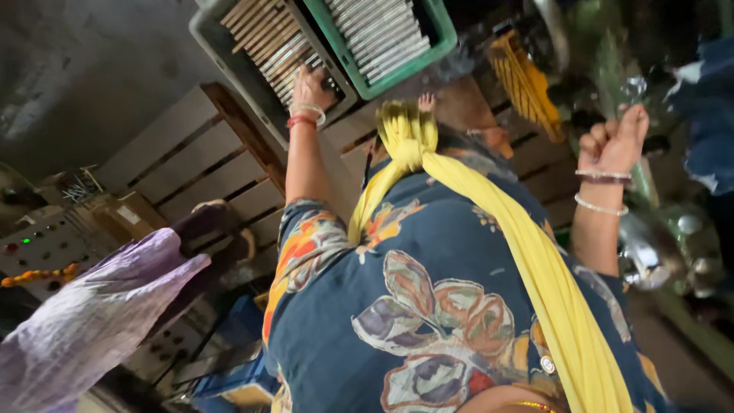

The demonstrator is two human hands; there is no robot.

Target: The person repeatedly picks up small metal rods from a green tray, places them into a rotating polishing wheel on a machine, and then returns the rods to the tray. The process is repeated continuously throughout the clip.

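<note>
My left arm in a lilac sleeve [99, 313] comes in from the lower left. My left hand [208, 227] at its end is dark and blurred, beside a wooden pallet [191, 153]; its fingers do not show clearly. My right hand is out of view. A co-worker in a dark blue floral garment [428, 306] with a yellow scarf [535, 260] stands close in front, back to me. One of that person's hands [310, 88] rests on metal rods in a grey crate [222, 53]. Their other hand [615, 141] is raised as a fist near a green machine.
A green crate [442, 34] of metal rods sits next to the grey one. A yellow slatted object [524, 76] lies to the right of it. A control panel [38, 245] with small lights is at the left. The green machine [677, 237] with shiny metal parts fills the right edge.
</note>
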